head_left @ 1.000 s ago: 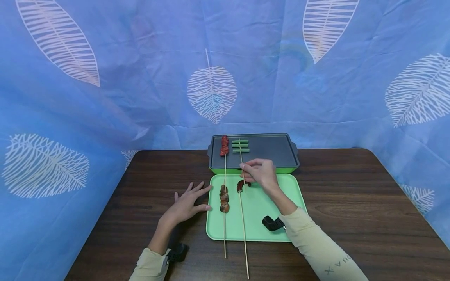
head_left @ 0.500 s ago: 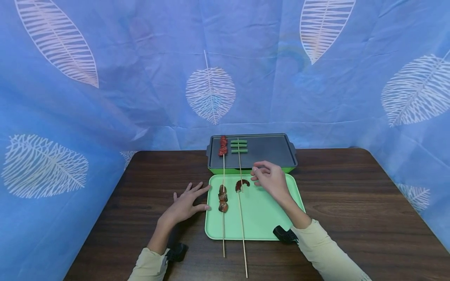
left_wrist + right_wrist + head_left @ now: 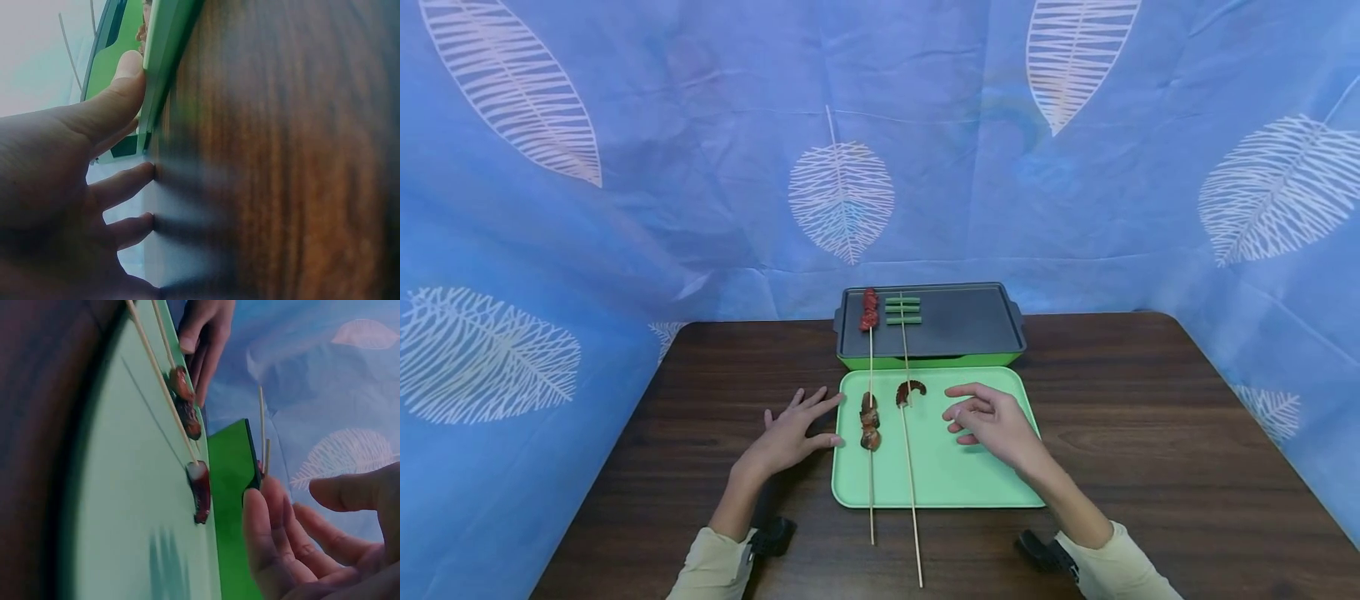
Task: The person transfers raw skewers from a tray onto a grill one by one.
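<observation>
draped booth (image 3: 700, 208); leaf-print cloth (image 3: 940, 192), table (image 3: 1135, 417)

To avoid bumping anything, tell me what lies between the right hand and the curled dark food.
In the head view, only bare green tray shows between the right hand and the curled food.

Dark brown wood-grain tabletop (image 3: 1120, 417), far corners rounded, blue cloth behind. Directly on it: pale green tray (image 3: 970, 475), rectangular, rounded corners, around the middle. Just beyond, toward the far edge: grill (image 3: 962, 321), dark flat top, bright green sides. Left hand (image 3: 786, 437) at the tray's left edge, fingers spread, some fingertips resting on the wood. Short stick (image 3: 871, 498) and long stick (image 3: 912, 497) jut past the tray's near rim over the tabletop; hard to tell if their ends touch it.
</observation>
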Demonstrator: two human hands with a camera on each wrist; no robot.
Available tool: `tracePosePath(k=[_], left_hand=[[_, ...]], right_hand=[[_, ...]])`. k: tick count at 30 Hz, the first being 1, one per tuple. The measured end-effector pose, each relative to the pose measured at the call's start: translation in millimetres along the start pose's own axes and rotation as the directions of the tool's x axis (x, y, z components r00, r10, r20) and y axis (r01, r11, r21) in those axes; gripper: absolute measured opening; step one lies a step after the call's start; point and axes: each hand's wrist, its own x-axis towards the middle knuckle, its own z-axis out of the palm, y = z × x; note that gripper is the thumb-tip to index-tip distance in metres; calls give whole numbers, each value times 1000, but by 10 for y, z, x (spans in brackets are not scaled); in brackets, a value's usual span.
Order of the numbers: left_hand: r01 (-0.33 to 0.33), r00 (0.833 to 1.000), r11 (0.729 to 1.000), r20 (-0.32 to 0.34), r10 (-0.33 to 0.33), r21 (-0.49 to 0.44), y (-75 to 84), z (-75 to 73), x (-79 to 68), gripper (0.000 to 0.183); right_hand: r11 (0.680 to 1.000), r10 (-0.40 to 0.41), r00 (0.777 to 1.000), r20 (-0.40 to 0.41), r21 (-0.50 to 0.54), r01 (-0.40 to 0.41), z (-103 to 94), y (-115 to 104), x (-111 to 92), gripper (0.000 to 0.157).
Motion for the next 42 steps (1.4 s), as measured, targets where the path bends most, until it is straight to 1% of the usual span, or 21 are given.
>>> tracePosePath(k=[3,6,10,17,19,21,23,25,28,31,35,42], left_hand=[[7,1000,1000,3,-7,-1,4,7,5,73],[10,1000,1000,6,-10,-2,8,9,14,73],[7,1000,1000,2,-7,-5,4,-9,19,73],[14,1000,1000,5,-14,-1,7,-2,8,74],[18,1000,1000,3,-18,-2,9,2,3,74],[19,1000,1000,-1,-19,-5,12,5,-2,74],[22,1000,1000,4,-22,-8,16,7,-6,74],[22,1000,1000,8,-22,-5,19,8,-10,74],[25,1000,1000,10,-25,-2,21,10,-7,74],[25,1000,1000,5,-25,4,27,7,-4,74],[24,1000,1000,6,-24,5,39,-4,-4,74],[19,1000,1000,5,-19,3,45,-10,-5,74]], right_hand=[[999,33,998,44,13,-33,-1,56,-96,40],[998,53,992,117,34,-57,-11,99,-176,44],[992,77,968,240,77,-98,-15,148,-224,48],[969,122,929,349,160,-187,91,267,-229,49],[954,136,913,386,197,-226,145,296,-231,52],[932,146,896,420,246,-268,196,321,-234,55],[900,156,883,443,303,-312,239,345,-235,59],[868,163,874,457,355,-347,270,369,-234,61],[836,169,871,460,401,-374,299,399,-229,63],[828,170,871,462,411,-380,311,418,-220,64],[841,168,875,454,398,-368,308,433,-212,63],[880,179,897,405,341,-329,313,448,-206,61]])
